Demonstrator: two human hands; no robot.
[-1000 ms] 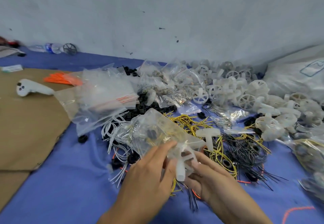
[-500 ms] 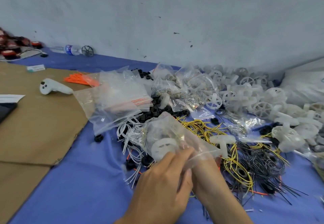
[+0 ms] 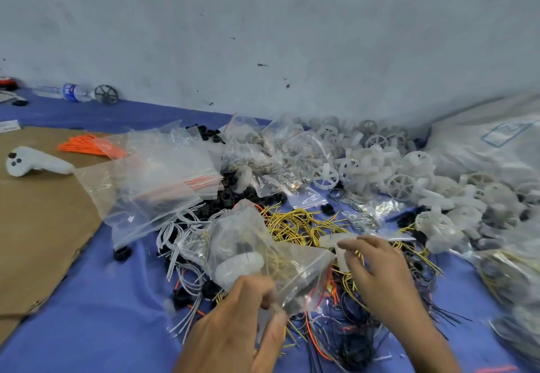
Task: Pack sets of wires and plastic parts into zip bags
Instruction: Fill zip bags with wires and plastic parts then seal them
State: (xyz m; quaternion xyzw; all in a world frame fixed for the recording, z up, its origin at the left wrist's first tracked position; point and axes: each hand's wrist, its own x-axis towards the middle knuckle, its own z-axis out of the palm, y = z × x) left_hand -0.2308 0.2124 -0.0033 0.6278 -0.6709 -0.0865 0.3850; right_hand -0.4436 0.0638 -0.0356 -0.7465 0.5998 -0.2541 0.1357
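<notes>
Many empty bags (image 3: pixel 163 174) lie at left; the left hand (image 3: pixel 233 329) pinches one part-filled bag (image 3: pixel 271 255) in its fingers over the yellow wires (image 3: pixel 295 223); the right hand (image 3: pixel 380 273), fingers loosely curved, reaches a white plastic part (image 3: pixel 333 239), hold unclear; white wheels (image 3: pixel 403 176) lie loose, so most packing seems left

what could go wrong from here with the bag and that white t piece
The left hand grips the zip bag by one edge; if its mouth is unsealed, the white wheel inside could slip out. The white T-shaped part at the right hand lies on tangled yellow wires, so lifting it may drag strands along.
</notes>
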